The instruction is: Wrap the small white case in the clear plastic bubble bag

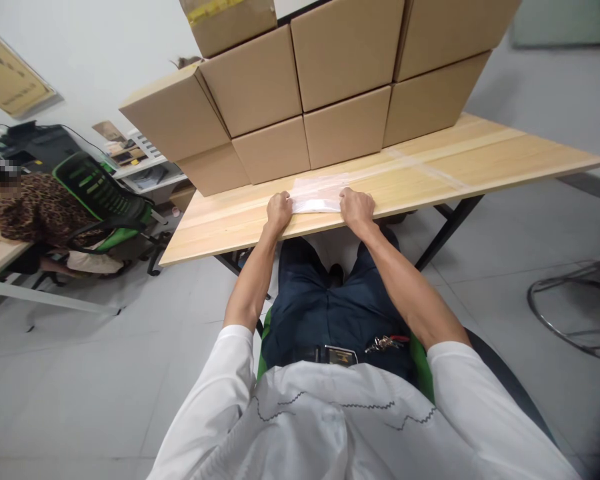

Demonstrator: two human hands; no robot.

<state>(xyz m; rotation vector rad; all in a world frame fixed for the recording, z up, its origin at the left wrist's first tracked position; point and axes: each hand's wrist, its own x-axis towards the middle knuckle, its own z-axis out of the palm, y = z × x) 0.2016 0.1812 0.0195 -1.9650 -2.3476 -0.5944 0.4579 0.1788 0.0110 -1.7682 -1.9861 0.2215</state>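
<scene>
A thin, see-through plastic bag (320, 190) with a whitish front edge lies on the wooden table (220, 223), close to its near edge. My left hand (280, 209) grips the left side of the bag with curled fingers. On the opposite side, my right hand (357, 205) is closed on the bag's right edge. The plastic is held flat between both hands, against the tabletop. What, if anything, is inside it I cannot make out.
Stacked cardboard boxes (347, 127) stand along the table's back. Clear tape (430, 167) crosses the tabletop on the right. To the left, a person (45, 207) sits on a green and black chair (87, 193) by another desk. A metal-framed chair (575, 327) stands at right.
</scene>
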